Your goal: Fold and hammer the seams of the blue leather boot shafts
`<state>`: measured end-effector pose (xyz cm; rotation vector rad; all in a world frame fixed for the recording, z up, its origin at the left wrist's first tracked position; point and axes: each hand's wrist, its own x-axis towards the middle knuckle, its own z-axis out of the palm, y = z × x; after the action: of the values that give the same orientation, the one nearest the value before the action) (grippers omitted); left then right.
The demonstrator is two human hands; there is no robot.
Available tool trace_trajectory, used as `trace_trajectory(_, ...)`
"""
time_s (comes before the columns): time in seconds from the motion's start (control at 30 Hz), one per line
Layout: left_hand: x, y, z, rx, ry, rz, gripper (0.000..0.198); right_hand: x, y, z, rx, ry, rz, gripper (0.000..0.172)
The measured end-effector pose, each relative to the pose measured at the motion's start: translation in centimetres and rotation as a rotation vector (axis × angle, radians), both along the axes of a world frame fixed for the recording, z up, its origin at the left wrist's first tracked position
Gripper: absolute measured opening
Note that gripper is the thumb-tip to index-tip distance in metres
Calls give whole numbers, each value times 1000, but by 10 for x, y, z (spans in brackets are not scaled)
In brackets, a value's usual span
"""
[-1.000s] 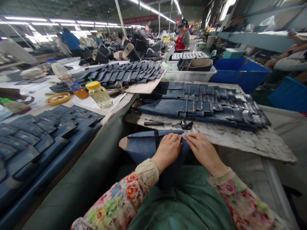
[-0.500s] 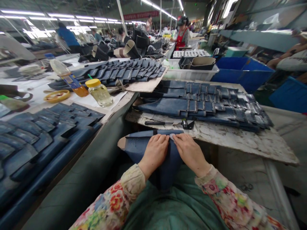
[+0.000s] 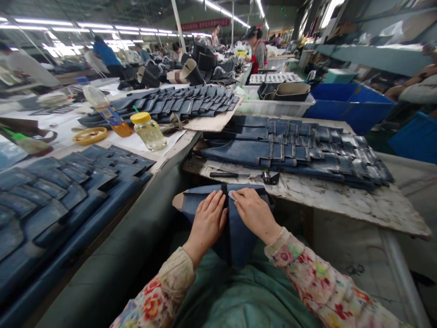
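A blue leather boot upper (image 3: 241, 246) lies across my green-covered lap, with a black strip down its middle and a tan tip at its left end. My left hand (image 3: 206, 223) grips its upper part left of the strip, fingers close together on the leather. Just right of the strip, my right hand (image 3: 256, 216) pinches the folded top edge, a pale covering showing at its thumb or fingertip. The two hands nearly meet at the strip. The undersides of both hands are hidden. Beyond the leather, a hammer (image 3: 239, 175) rests on the worn board (image 3: 372, 205).
Overlapping blue leather pieces (image 3: 290, 148) cover much of the board; another pile (image 3: 61, 187) lies on the left table. A yellow-lidded jar (image 3: 152, 136), a tilted bottle (image 3: 107, 111) and a yellow ring (image 3: 89, 135) stand behind it. Blue bins (image 3: 351, 105) and a co-worker (image 3: 258, 52) are farther back.
Both hands have shifted left along the top edge, so the right hand is now at the black strip and the upper's right end is uncovered. The view has turned slightly left.
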<state>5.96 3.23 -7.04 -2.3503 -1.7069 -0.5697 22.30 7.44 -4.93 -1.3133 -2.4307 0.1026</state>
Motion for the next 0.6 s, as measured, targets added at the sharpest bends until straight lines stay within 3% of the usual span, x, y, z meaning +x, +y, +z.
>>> trace_trajectory(0.27, 2, -10, -4, -2, 9, 63, 41, 23, 14, 1, -101, 86, 83, 28)
trace_trajectory(0.6, 3, -6, -1, 27, 8, 115, 39, 22, 21, 1, -141, 167, 218, 28)
